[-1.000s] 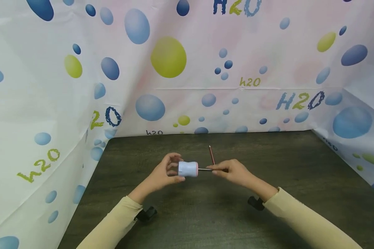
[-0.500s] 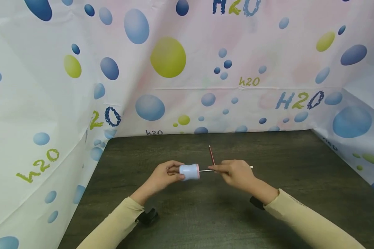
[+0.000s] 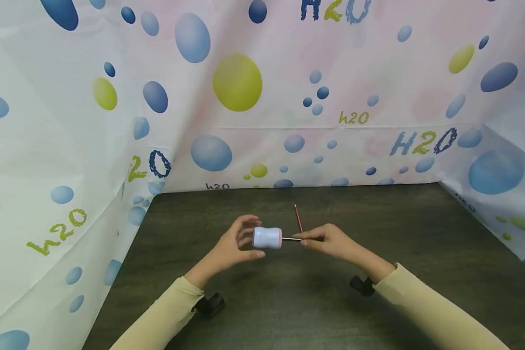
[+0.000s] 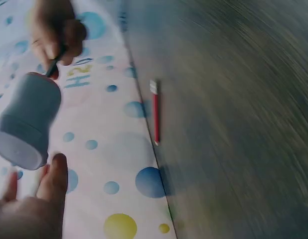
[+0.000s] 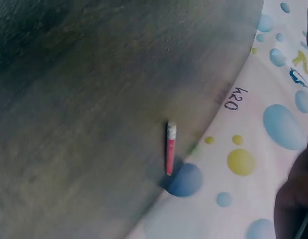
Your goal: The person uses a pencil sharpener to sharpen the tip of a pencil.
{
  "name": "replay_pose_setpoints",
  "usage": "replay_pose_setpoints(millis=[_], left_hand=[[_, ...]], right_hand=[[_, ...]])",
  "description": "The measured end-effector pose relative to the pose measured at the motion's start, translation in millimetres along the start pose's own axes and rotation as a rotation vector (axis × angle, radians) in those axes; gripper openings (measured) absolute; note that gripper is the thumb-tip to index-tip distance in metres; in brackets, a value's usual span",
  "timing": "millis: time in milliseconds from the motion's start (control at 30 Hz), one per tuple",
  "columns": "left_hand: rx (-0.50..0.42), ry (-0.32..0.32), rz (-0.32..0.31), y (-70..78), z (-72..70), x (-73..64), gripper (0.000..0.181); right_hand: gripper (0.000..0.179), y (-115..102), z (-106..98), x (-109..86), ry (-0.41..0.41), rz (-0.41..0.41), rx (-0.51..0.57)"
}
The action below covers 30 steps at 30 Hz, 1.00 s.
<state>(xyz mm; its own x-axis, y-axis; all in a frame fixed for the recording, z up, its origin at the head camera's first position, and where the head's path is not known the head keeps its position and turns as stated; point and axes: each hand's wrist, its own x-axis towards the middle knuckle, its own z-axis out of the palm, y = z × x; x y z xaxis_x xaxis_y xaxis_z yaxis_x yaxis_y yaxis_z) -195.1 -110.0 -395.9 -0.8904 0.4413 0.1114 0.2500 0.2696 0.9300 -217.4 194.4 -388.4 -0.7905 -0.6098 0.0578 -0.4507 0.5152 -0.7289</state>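
Note:
A light-blue, waisted pencil sharpener (image 3: pixel 267 237) with a pink rim hangs sideways above the table, in the middle of the head view. A dark, shiny pencil (image 3: pixel 291 239) runs out of its pink end. My right hand (image 3: pixel 332 244) pinches that pencil between thumb and fingertips. Around the sharpener's other end my left hand (image 3: pixel 228 249) is spread, thumb and fingers apart. The left wrist view shows the sharpener (image 4: pixel 32 117) over the left fingertips (image 4: pixel 57 172), with its round base toward the camera. Only part of the right hand (image 5: pixel 297 201) appears in the right wrist view.
A red pencil (image 3: pixel 298 218) with a white end lies on the dark wooden table (image 3: pixel 376 214) behind the hands. A white sheet (image 3: pixel 315 160) with coloured dots hangs along the back and sides. Black wrist mounts (image 3: pixel 210 305) sit under both forearms.
My left fingers, on the sharpener half a second ago, have spread off it. My right hand has turned on the pencil, whose pale far end no longer shows behind the hand.

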Motion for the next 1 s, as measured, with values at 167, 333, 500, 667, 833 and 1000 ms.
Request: replay_pose_setpoints(millis=[167,333,500,667,833,1000], left_hand=[[-0.172,-0.006,-0.264,-1.8,-9.1,4.9,0.071],[-0.196,-0.146,-0.340,-4.1,-7.0,2.5,0.088],[-0.209,-0.141,-0.291,-3.4,-3.3,3.4,0.079],[-0.099,-0.065,-0.251,-1.7,-1.7,3.2,0.050],[0.086,0.027,-0.112,-2.9,4.3,-1.1,0.045],[0.288,0.058,0.061,-6.2,9.9,-9.0,0.050]], right_hand=[[0.028,-7,7,-7.7,0.248,-0.171,-0.357],[0.037,-5,13,-9.2,0.437,-0.417,-0.630],[0.045,-1,15,-8.0,0.548,-0.546,-0.684],[0.038,-5,14,-8.2,0.452,-0.419,-0.603],[0.025,-8,3,-3.4,0.105,-0.079,-0.252],[0.030,1,-3,7.5,-0.160,0.031,0.049]])
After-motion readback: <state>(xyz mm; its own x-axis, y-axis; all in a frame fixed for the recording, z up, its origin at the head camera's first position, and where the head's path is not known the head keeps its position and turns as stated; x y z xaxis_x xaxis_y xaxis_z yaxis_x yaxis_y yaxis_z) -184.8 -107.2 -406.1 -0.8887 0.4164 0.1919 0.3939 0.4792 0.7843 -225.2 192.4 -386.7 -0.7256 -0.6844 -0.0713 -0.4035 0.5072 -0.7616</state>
